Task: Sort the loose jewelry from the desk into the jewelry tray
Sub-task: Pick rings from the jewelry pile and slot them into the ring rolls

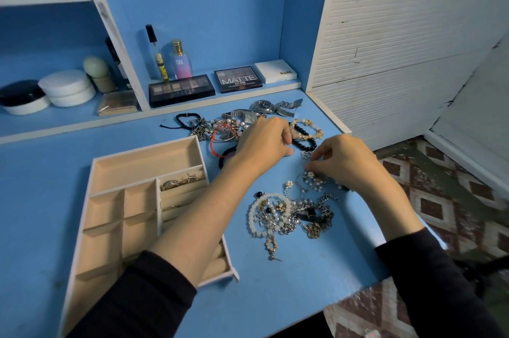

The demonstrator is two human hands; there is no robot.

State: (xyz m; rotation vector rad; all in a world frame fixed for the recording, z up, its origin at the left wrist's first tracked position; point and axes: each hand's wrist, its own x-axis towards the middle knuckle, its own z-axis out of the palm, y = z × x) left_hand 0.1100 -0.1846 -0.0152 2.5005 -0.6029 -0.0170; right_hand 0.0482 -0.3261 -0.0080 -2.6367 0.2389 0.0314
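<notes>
Left hand (264, 142) and right hand (347, 158) seem to pinch a heart-pendant chain (305, 155) loose; next, carry it to the tray (143, 165).

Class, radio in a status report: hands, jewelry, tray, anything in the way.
Left hand, right hand: fingers curled by heart charm, grip unclear. Rings in tray; jewelry piles on desk. Left forearm crosses tray.

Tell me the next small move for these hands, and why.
Probably lift the small silver heart piece clear of the pearl tangle and carry it left to the jewelry tray. Both the left hand and right hand have fingertips closed in around it, though each grip is too small to read, and the tray's ring rolls already hold rings.
</notes>
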